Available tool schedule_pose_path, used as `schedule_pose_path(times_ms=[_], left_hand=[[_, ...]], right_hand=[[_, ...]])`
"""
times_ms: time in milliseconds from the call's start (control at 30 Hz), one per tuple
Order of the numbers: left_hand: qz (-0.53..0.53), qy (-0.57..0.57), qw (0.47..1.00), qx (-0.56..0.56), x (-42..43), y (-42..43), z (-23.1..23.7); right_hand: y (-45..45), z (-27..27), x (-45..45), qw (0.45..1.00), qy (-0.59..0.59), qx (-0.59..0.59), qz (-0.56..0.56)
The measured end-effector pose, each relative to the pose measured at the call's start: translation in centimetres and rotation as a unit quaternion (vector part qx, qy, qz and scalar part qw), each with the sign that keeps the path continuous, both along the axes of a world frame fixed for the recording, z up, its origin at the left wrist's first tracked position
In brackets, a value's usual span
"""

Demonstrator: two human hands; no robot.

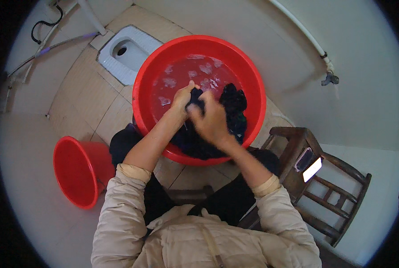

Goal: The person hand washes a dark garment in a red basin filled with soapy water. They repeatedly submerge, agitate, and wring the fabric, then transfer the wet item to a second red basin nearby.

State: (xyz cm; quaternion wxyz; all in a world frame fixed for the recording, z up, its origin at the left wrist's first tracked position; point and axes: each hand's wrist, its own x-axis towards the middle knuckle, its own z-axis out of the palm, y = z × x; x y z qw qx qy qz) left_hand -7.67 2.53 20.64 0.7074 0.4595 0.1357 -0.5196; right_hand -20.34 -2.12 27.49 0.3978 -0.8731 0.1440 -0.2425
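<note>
Before me stands a large red plastic basin [251, 62] with soapy water [179, 72] and patches of foam in it. A wet dark garment [234, 115] lies bunched along the near and right side of the basin. My left hand [182, 98] grips a raised fold of this dark cloth above the water. My right hand [209, 115], blurred by motion, is against the same fold from the right; its fingers are curved, and whether they hold the cloth is unclear. The lower part of the garment is partly hidden by my forearms.
A red bucket [73, 172] stands at the left. At the right is a wooden chair [291, 177] with a brush [304, 159] and a bright-screened phone [312, 170] on its seat. Beyond the basin lie a squat toilet [132, 50] and a wall tap [330, 78].
</note>
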Motion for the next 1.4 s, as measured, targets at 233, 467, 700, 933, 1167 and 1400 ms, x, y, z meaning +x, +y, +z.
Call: schedule_pose_path(times_ms=[233, 467, 700, 933, 1167, 1400], left_hand=[[0.091, -0.103, 0.99, -0.042, -5.6, 0.3, -0.4], [-0.061, -0.111, 0.99, 0.056, -3.0, 0.8, 2.8], [0.002, -0.077, 0.993, 0.087, -4.5, 0.6, 0.8], [-0.046, -0.153, 0.981, 0.112, -4.2, 1.3, 3.3], [-0.233, -0.128, 0.964, 0.017, -5.4, 2.5, 3.9], [-0.322, -0.482, 0.815, -0.011, -2.9, 2.8, 6.0]], right_hand=[[-1.4, -1.5, 1.9, 0.984, 0.003, -0.152, -0.098], [0.1, -0.9, 2.0, 0.983, -0.045, -0.175, -0.019], [-0.7, -0.6, 1.9, 0.979, 0.0, -0.154, -0.133], [-1.0, -1.6, 1.0, 0.987, -0.013, -0.155, -0.028], [-8.6, -2.5, 0.5, 0.987, 0.111, 0.051, -0.108], [-8.2, 1.0, -0.6, 0.928, 0.09, 0.357, 0.05]])
